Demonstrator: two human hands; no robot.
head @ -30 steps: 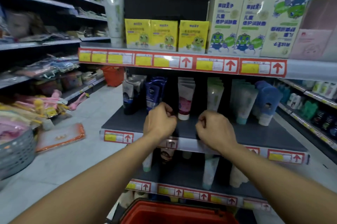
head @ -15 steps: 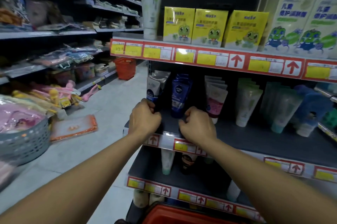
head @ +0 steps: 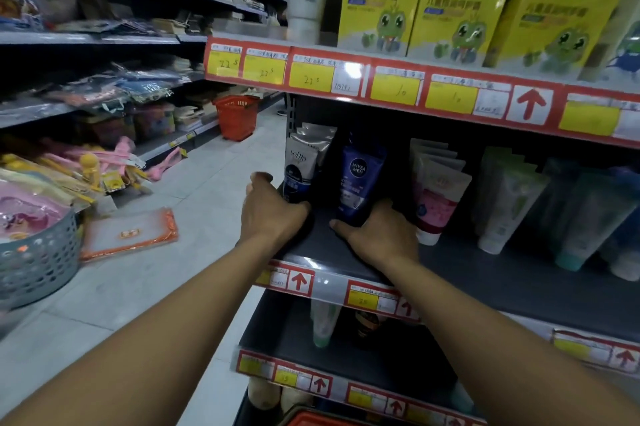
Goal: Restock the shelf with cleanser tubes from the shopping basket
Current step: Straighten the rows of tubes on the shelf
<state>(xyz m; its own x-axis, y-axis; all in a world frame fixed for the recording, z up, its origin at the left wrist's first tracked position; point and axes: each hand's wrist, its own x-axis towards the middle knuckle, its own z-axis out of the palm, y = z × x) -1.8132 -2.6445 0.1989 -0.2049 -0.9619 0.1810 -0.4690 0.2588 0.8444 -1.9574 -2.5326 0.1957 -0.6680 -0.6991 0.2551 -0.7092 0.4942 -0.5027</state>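
On the dark grey shelf (head: 485,269) cleanser tubes stand cap-down in rows. My left hand (head: 270,214) wraps around the base of the front silver-and-black tube (head: 299,165) at the shelf's left end. My right hand (head: 381,235) grips the base of the blue Nivea Men tube (head: 360,176) just to its right, thumb on the left side and fingers on the right. Both tubes are upright on the shelf. Only the rim of the red shopping basket (head: 311,420) shows at the bottom edge.
White-and-pink tubes (head: 440,197) and green tubes (head: 512,203) fill the shelf to the right. Yellow boxes (head: 460,13) sit on the shelf above. On the aisle floor are another red basket (head: 237,115), an orange-edged packet (head: 130,235) and a grey basket (head: 34,262).
Both hands moved left along the shelf from its middle to the left-end tubes. The fists uncurled and closed around the tube bases. The view swung left and closer.
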